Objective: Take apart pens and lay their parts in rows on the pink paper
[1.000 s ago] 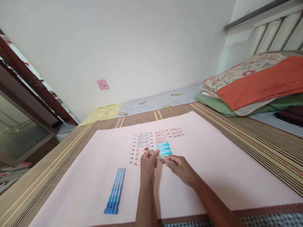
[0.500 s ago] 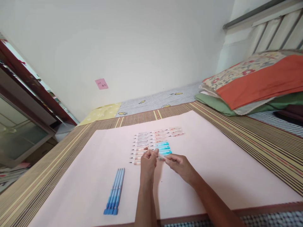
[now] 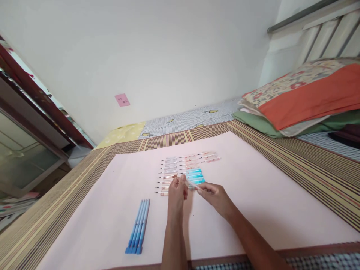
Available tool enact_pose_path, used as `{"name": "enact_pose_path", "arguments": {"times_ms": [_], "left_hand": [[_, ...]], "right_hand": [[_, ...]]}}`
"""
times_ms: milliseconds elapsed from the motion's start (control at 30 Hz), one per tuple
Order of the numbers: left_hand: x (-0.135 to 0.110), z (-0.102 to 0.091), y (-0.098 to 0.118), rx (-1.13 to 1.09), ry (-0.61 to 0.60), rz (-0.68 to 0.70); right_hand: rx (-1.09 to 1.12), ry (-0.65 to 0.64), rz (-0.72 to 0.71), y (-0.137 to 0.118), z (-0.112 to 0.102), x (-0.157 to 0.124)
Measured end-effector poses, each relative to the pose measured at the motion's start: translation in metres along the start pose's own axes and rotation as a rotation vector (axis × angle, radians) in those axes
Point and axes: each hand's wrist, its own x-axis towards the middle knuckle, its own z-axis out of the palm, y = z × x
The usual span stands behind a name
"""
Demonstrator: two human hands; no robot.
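Note:
My left hand is closed, thumb and fingers pinched round one end of a slim whitish pen. Fingers of my right hand pinch its other end, so the pen spans the gap between both hands above the paper. Beyond them lie rows of thin pens: clear-grey ones, orange-patterned ones, turquoise ones and brown-marked ones. The left hand partly covers the brown-marked row. Several blue pens lie side by side, left of my left forearm.
A large pale pink sheet lies under the pens on a striped mat. Folded bedding is piled at the right, by the wall. A pink note is stuck on the white wall.
The view has shifted slightly. Both hands still grip the same pen, and my left thumb has moved a little away from the right hand, showing more of the pen between them.

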Motion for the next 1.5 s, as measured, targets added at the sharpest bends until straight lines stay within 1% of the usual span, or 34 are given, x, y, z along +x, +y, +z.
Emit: {"name": "enact_pose_path", "arguments": {"times_ms": [100,133,200,300,367,400,500,533,567,700,800,900,1033,1133,1233,1333,1433,1500], "left_hand": [[-0.002,-0.001,0.003,-0.062,-0.143,-0.011],[-0.002,0.0,0.003,-0.08,-0.163,-0.011],[-0.001,0.001,0.001,-0.091,-0.13,-0.008],[0.001,0.003,-0.002,-0.057,-0.016,-0.005],[0.0,0.003,-0.001,-0.029,-0.001,-0.015],[-0.001,0.003,0.001,-0.025,-0.027,-0.023],[-0.004,0.003,0.006,-0.048,-0.158,-0.026],[-0.004,0.003,0.007,-0.061,-0.177,-0.021],[-0.004,0.003,0.007,-0.074,-0.17,-0.018],[0.002,0.003,0.0,-0.111,-0.024,-0.021],[0.005,0.001,-0.005,-0.123,0.048,-0.034],[0.006,-0.001,-0.006,-0.148,0.084,-0.058],[0.005,-0.004,-0.003,-0.174,0.09,-0.114],[0.006,-0.007,-0.002,-0.212,0.143,-0.153],[0.006,-0.008,0.0,-0.325,0.184,-0.199],[0.006,-0.005,0.004,-0.496,0.172,-0.307],[0.006,0.0,0.005,-0.634,0.201,-0.417],[0.006,0.003,0.004,-0.693,0.228,-0.45]], "right_hand": [[0.007,0.015,0.009,0.003,-0.001,0.001],[-0.001,0.017,0.006,0.003,-0.001,0.001],[-0.021,0.016,-0.014,0.002,-0.001,0.0],[-0.032,0.009,-0.041,0.0,0.0,-0.002],[-0.032,0.009,-0.048,-0.001,0.0,-0.002],[-0.032,0.012,-0.045,-0.001,0.0,-0.003],[-0.036,0.027,-0.037,-0.001,-0.002,-0.003],[-0.042,0.031,-0.038,-0.001,-0.003,-0.003],[-0.049,0.031,-0.042,-0.001,-0.003,-0.003],[-0.077,0.034,-0.047,-0.005,-0.004,-0.007],[-0.101,0.049,-0.043,-0.008,-0.006,-0.01],[-0.119,0.058,-0.045,-0.009,-0.008,-0.012],[-0.133,0.06,-0.027,-0.008,-0.012,-0.011],[-0.124,0.074,0.012,-0.004,-0.016,-0.008],[-0.031,0.107,0.07,0.0,-0.022,-0.006],[0.141,0.138,0.049,-0.001,-0.025,-0.005],[0.271,0.156,0.037,-0.004,-0.021,-0.004],[0.303,0.165,0.033,-0.005,-0.015,-0.004]]}}
